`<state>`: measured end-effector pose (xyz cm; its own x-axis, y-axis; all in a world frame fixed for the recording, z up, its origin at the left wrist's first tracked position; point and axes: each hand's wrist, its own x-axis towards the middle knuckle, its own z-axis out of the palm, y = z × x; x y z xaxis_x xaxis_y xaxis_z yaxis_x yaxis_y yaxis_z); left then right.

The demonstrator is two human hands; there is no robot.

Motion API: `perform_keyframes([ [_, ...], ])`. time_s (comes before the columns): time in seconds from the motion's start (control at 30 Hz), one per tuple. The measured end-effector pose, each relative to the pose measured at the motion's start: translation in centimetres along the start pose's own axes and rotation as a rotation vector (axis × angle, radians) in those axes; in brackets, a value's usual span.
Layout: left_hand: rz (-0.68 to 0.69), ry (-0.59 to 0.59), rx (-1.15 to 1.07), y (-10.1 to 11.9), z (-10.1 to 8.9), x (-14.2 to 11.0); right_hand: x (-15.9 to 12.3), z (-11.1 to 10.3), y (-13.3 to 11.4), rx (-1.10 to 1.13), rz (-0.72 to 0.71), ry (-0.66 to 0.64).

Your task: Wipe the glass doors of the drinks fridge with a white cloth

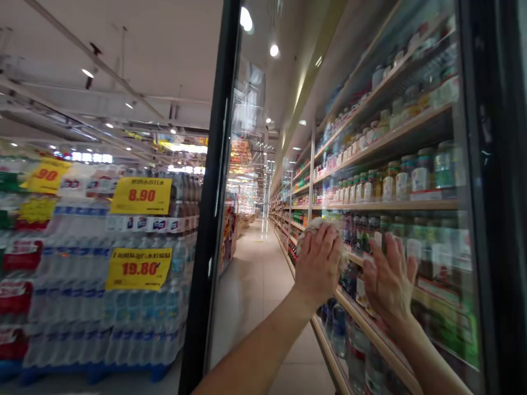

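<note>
Pale cloth (326, 221) against a black-framed glass door (211, 197).
The cloth sits right of the frame's centre, crumpled and mostly covered, its edges showing above and to the right; the door's clear, reflective pane stands upright between dark frame bars, the left one tilted in view.

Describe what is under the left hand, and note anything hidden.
A pale cloth, its crumpled edges showing above and to the right of the left hand. The hand hides the rest of the cloth; whatever lies behind them is hidden too.
</note>
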<state>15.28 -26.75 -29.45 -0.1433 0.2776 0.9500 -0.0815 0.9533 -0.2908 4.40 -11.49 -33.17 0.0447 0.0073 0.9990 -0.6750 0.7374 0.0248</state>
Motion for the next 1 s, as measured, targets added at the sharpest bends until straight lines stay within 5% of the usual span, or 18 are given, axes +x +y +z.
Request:
perform_keyframes([
  [0.13,-0.176,0.124,0.109,-8.4,-3.2,1.7,0.6,0.5,-0.2,-0.081,0.044,-0.071],
  [0.2,-0.324,0.192,0.152,-10.2,-4.0,1.7,0.3,0.6,-0.3,-0.086,0.061,-0.072],
  [0.27,-0.265,0.15,0.141,-8.7,-3.3,1.0,0.1,0.5,-0.3,-0.081,0.061,-0.059],
  [0.37,0.24,-0.075,0.036,-4.4,-1.5,-0.3,0.0,0.5,0.0,-0.074,0.033,-0.044],
  [0.43,0.361,-0.155,0.016,-3.8,-1.2,-0.1,0.0,0.4,0.2,-0.066,0.015,-0.036],
  [0.5,0.151,-0.113,0.051,-5.6,-1.9,1.0,0.0,0.4,0.4,-0.065,0.012,-0.034],
  [0.57,-0.149,0.073,0.119,-7.9,-2.7,2.1,0.0,0.5,0.4,-0.071,0.019,-0.036],
  [0.63,-0.233,0.095,0.139,-8.3,-2.9,2.0,-0.1,0.5,0.3,-0.081,0.019,-0.035],
  [0.8,0.478,-0.21,0.012,-5.2,-2.3,-0.7,-0.1,0.4,0.3,-0.081,0.01,-0.037],
  [0.87,0.321,-0.165,0.06,-6.4,-2.9,-0.3,-0.1,0.4,0.4,-0.086,0.014,-0.046],
  [0.97,-0.158,0.087,0.166,-9.0,-3.9,0.8,-0.1,0.4,0.4,-0.098,0.027,-0.057],
  [1.0,-0.195,0.099,0.179,-9.1,-3.9,0.7,-0.1,0.4,0.4,-0.099,0.031,-0.063],
])
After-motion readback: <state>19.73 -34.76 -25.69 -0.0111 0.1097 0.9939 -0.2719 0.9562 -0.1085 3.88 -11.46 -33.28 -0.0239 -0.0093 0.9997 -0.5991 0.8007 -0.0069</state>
